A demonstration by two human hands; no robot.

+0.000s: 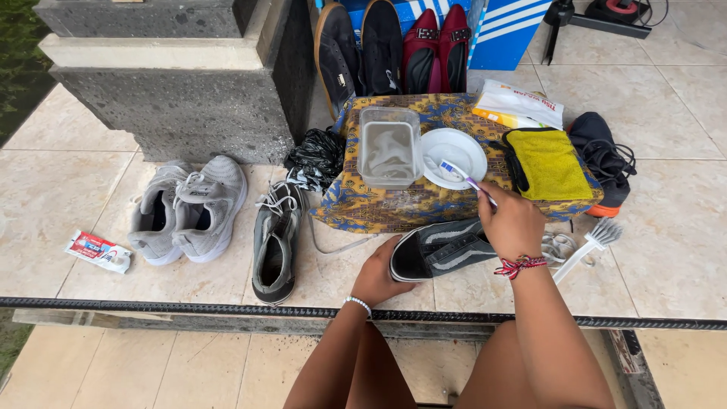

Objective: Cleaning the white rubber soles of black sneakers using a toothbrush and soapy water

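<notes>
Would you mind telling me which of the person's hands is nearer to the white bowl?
The right. The right hand holds a toothbrush whose head reaches into the white bowl, just below-right of it. The left hand rests lower, at the black shoe.
</notes>
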